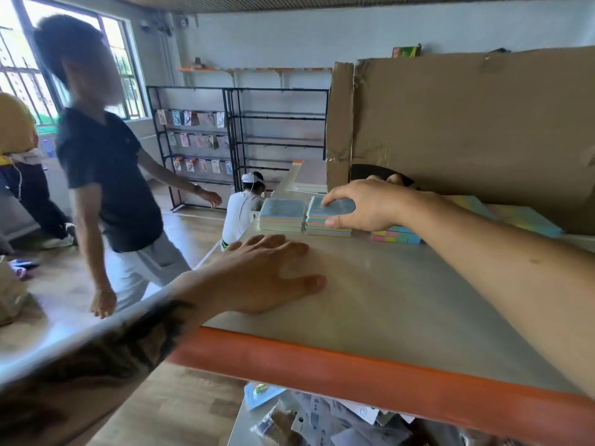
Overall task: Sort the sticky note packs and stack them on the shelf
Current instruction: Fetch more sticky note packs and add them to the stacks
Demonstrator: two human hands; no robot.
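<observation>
- Shelf (402,300): pale top with an orange front edge. Three lots of sticky note packs sit along its far side, in front of a big cardboard box (467,130).
- Left stack (282,215) — pastel layers, wrapped in clear film, standing free near the shelf's left edge.
- Middle stack (328,222) just beside it, a narrow gap between; same pastel layers, shiny wrap on top.
- Brighter pack (397,235) low behind the right wrist, blocks of pink, yellow, green and blue; mostly hidden by the arm.
- More pastel pads (521,217) lie flat further right, against the box.
- The box has a dark cut-out hole low on its face; what is inside cannot be told.
- Lower shelf (322,416): a loose heap of small packets in clear bags and paper cards.
- Right hand (370,206): reaching forward, palm down over the middle stack — fingers curled over its top and far edge, thumb pressed on the near side. It grips the top of that stack.
- Left hand (273,272): flat on the bare shelf top, fingers spread and straight, holding nothing; forearm tattooed.
- Background: a person in a dark shirt (106,175) walking, blurred; another crouched in white (241,210) beyond the shelf; black wire racks (238,140) with hanging cards.
</observation>
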